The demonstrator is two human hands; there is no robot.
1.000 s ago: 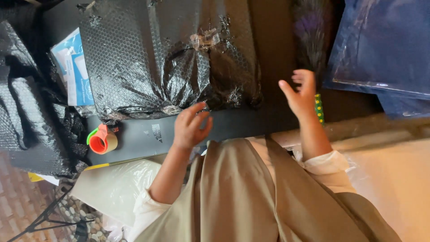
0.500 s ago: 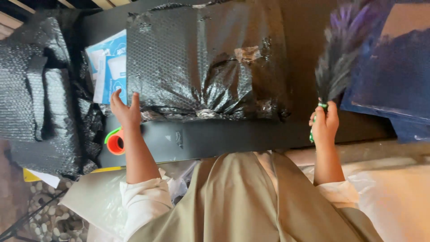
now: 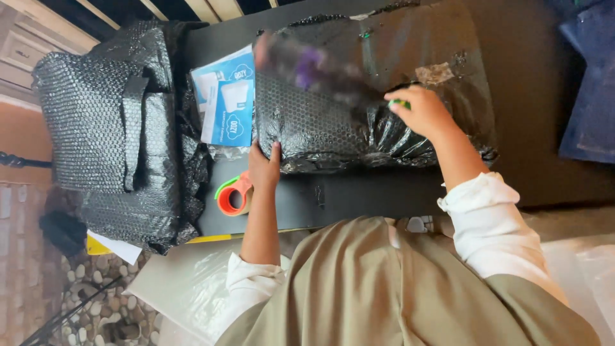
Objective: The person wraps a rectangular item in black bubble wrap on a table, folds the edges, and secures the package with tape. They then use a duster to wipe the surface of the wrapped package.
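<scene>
A large parcel wrapped in black bubble wrap [image 3: 333, 122] lies on a dark table [image 3: 359, 192]. My left hand [image 3: 264, 168] presses flat against the parcel's near left corner, fingers apart. My right hand [image 3: 423, 112] is closed on the green handle of a feather duster [image 3: 320, 74], whose dark and purple feathers blur across the top of the parcel. A piece of tape [image 3: 434, 74] sticks to the wrap near my right hand.
An orange and green tape dispenser [image 3: 234, 195] sits by my left wrist. A blue and white packet [image 3: 224, 96] lies left of the parcel. More black bubble wrap [image 3: 109, 134] is piled at the left. A dark blue bag [image 3: 589, 96] lies at the right.
My right hand has swung the feather duster from the right side across onto the parcel. My left hand moved from near the tape dispenser to the parcel's corner.
</scene>
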